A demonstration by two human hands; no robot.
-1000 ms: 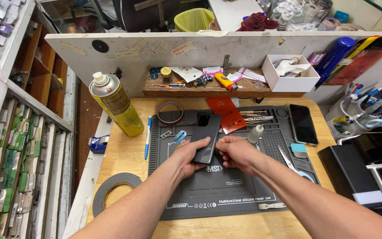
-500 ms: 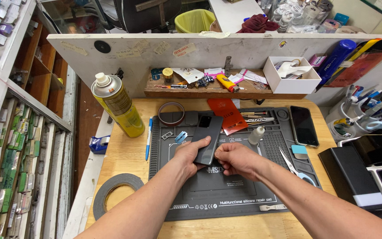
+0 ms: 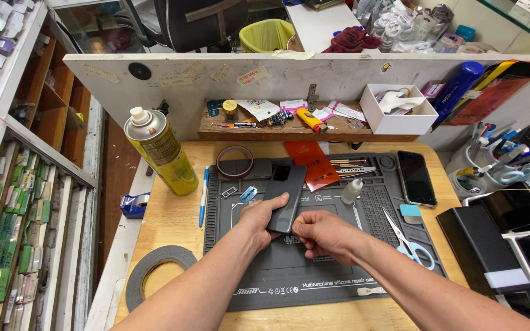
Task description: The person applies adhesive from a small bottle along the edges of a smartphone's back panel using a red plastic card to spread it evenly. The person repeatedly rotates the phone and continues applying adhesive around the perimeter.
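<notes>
Together both hands grip the grey phone (image 3: 285, 196): left hand (image 3: 264, 219) curled beside it, right hand (image 3: 321, 234) pinching.

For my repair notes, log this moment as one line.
left hand: holds grey phone | right hand: pinching phone's lower edge | surface: grey work mat | nearby: scissors, yellow spray can

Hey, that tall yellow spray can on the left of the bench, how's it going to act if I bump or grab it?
The yellow spray can stands tall on a narrow base, so a sideways bump would probably tip it. Being round, it would likely roll off the wooden bench. Its smooth metal wall may feel slick.
</notes>
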